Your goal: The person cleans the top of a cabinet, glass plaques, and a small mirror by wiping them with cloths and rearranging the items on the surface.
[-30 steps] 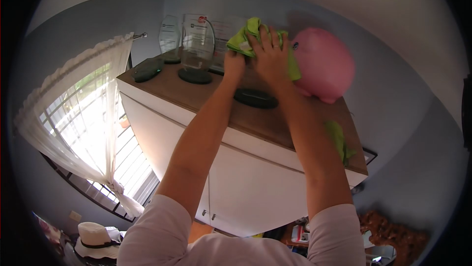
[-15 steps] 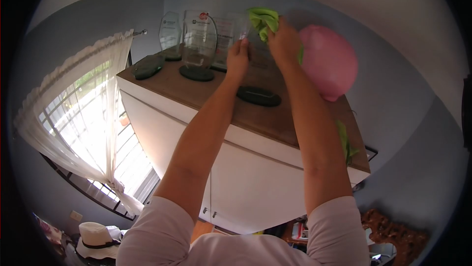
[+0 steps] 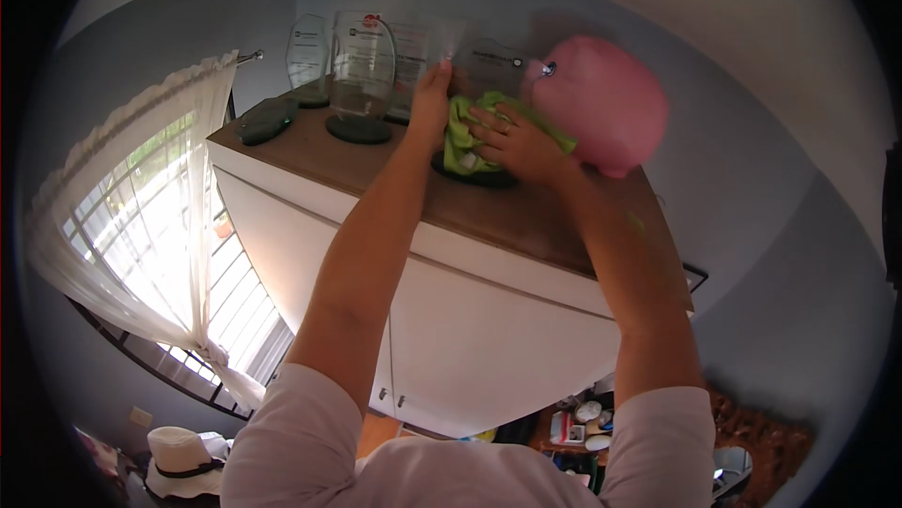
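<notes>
On top of a white cabinet with a brown surface, a clear plaque (image 3: 493, 59) with printing stands upright. My left hand (image 3: 432, 99) grips its left edge, thumb up. My right hand (image 3: 517, 143) presses a bright green cloth (image 3: 463, 137) against the lower part of the plaque's front, just above its dark oval base (image 3: 484, 177). The cloth hides much of the base and the lower plaque. Right beside the plaque stands a pink piggy bank (image 3: 611, 104), close to my right hand.
Left of my left hand stand a large clear award (image 3: 364, 71), a smaller one (image 3: 307, 57) and a dark green base (image 3: 268, 121). A curtained window (image 3: 141, 198) is at left. A hat (image 3: 178, 456) and a carved wooden frame (image 3: 770, 433) lie below.
My right hand has brought the green cloth down from the plaque's top to its lower front. My left hand stays at the left edge. The view has shifted slightly.
</notes>
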A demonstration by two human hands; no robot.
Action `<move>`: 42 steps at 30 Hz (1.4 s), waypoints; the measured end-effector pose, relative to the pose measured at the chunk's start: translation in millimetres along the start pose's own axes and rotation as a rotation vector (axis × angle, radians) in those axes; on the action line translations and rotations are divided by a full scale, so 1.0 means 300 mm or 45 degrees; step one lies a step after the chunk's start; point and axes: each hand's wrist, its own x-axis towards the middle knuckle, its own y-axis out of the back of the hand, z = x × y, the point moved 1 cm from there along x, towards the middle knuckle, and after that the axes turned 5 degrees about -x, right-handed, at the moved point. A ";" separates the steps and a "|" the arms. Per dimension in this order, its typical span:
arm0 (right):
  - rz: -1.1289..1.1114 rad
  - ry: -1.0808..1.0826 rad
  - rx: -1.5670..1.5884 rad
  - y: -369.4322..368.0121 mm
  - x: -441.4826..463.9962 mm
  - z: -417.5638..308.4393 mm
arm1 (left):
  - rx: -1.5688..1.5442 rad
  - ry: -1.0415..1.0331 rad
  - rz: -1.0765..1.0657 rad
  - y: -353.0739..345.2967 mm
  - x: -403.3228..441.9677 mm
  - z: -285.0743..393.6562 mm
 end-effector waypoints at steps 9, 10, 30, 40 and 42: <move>0.218 -0.535 -0.012 0.207 -0.035 0.131 | 0.132 -0.163 0.066 -0.020 -0.003 -0.006; 0.470 -0.961 -0.033 0.199 -0.007 0.185 | 0.138 -0.169 0.088 -0.022 -0.005 -0.006; 1.060 -1.439 2.919 -0.016 -0.017 0.156 | 0.213 -0.185 -0.056 -0.005 -0.003 -0.031; 1.525 -1.471 2.262 0.042 0.073 0.153 | 0.185 -0.303 -0.075 -0.005 -0.001 -0.038; 1.613 -1.529 2.079 0.133 0.085 0.224 | 0.166 -0.320 -0.046 0.000 0.005 -0.044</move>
